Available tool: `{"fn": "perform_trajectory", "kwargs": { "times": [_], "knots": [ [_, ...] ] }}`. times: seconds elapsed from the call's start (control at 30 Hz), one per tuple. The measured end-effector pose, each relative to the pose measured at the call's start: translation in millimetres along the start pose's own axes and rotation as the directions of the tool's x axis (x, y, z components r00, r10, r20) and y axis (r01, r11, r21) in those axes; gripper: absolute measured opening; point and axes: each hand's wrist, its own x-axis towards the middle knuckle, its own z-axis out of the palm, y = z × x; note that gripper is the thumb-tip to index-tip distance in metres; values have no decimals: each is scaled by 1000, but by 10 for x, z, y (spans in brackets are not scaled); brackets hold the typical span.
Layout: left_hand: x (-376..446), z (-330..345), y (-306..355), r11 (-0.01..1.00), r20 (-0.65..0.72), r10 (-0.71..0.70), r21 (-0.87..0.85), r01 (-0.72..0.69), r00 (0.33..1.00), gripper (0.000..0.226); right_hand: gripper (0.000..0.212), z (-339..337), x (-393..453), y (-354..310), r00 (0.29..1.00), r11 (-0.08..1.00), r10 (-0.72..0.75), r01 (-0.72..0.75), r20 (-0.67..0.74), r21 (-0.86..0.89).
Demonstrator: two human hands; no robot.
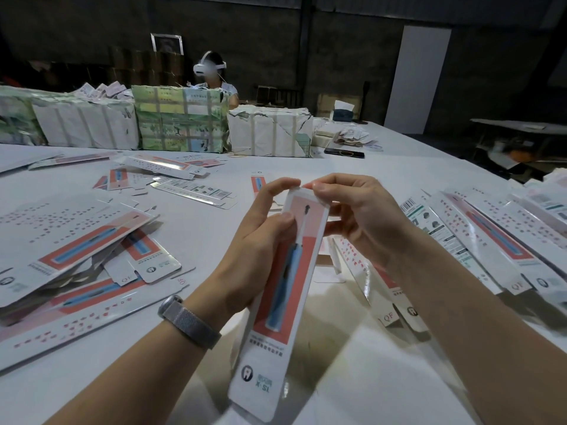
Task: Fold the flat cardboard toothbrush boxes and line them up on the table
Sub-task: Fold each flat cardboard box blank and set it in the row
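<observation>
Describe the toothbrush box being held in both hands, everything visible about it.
The toothbrush box is a long, narrow white cardboard piece with a red panel picturing a blue toothbrush, a tooth logo and "X-SL" print near its rounded near end. It is held above the table, tilted, far end up. The left hand grips its left edge with the thumb on the face; the right hand pinches the top flap. Whether it is fully folded cannot be told.

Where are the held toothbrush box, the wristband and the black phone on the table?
held toothbrush box point(283, 289): head view, on its red printed front panel.
wristband point(188, 322): head view, on the mesh strap at the left wrist.
black phone point(344, 153): head view, on its dark top face.
</observation>
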Motion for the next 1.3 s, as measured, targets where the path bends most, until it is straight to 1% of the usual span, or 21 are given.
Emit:
{"fn": "perform_trajectory", "kwargs": {
  "times": [0.1,0.17,0.23,0.47,0.57,0.63,0.7,0.73,0.77,0.8,0.83,0.87,0.9,0.93,0.97,1.0,1.1,1.13,1.2,1.23,1.3],
  "knots": [
    [8,-2,-2,1000,-33,1,-20,-2,999,29,23,25,2,19,998,997,-55,54,-19,-59],
    [19,-11,-1,1000,-62,-2,-27,0,998,25,32,76,4,40,994,991,-102,99,-32,-87],
    [18,-10,-3,1000,-78,-2,-28,0,997,25,34,121,4,58,991,986,-130,125,-40,-106],
    [25,-22,-7,1000,-138,13,3,-13,990,22,36,172,17,118,989,980,-145,139,-28,-140],
    [40,-18,7,1000,-159,8,8,-7,987,24,34,185,26,138,994,987,-110,106,-23,-118],
    [75,-9,12,1000,-180,-4,-15,2,984,27,37,179,48,135,994,991,-88,81,-65,-106],
    [97,-15,22,998,-200,-30,-66,17,979,26,40,157,58,112,985,978,-127,105,-114,-179],
    [100,-17,28,994,-208,-42,-109,19,977,25,41,147,50,94,983,959,-159,132,-90,-252],
    [101,-18,35,986,-211,-55,-167,19,976,25,46,153,31,73,984,923,-177,157,-26,-350],
    [96,-18,45,972,-207,-77,-235,27,975,26,57,161,8,58,983,861,-174,177,52,-477],
    [93,-20,59,951,-199,-112,-305,47,974,27,70,167,-9,57,980,767,-164,198,112,-610],
    [97,-27,70,928,-179,-150,-366,76,972,29,81,168,-12,61,975,653,-175,219,137,-725],
    [102,-36,77,909,-147,-176,-404,103,973,29,87,168,-5,56,969,551,-207,228,134,-803],
    [107,-43,76,905,-113,-178,-410,117,978,31,89,159,7,36,964,486,-240,223,116,-845],
    [110,-44,66,914,-86,-158,-389,113,984,33,89,139,20,4,963,457,-254,203,92,-866],
    [106,-37,53,930,-75,-133,-354,98,988,34,87,97,27,-45,967,454,-244,175,66,-874],
    [121,-30,14,967,-88,-85,-248,61,992,37,83,-213,-16,-273,975,521,-213,65,-56,-851],
    [133,-38,-6,971,-90,-79,-234,56,993,40,81,-384,-65,-369,970,516,-217,21,-107,-856],
    [159,-52,-62,969,-93,-74,-241,50,993,40,76,-804,-207,-535,947,424,-219,-124,-234,-897],
    [177,-60,-94,967,-96,-77,-250,50,992,37,72,-1043,-283,-600,926,362,-207,-229,-317,-904],
    [214,-57,-148,970,-97,-71,-240,46,993,33,55,-1530,-443,-696,856,252,-164,-444,-490,-860]
  ]
}}
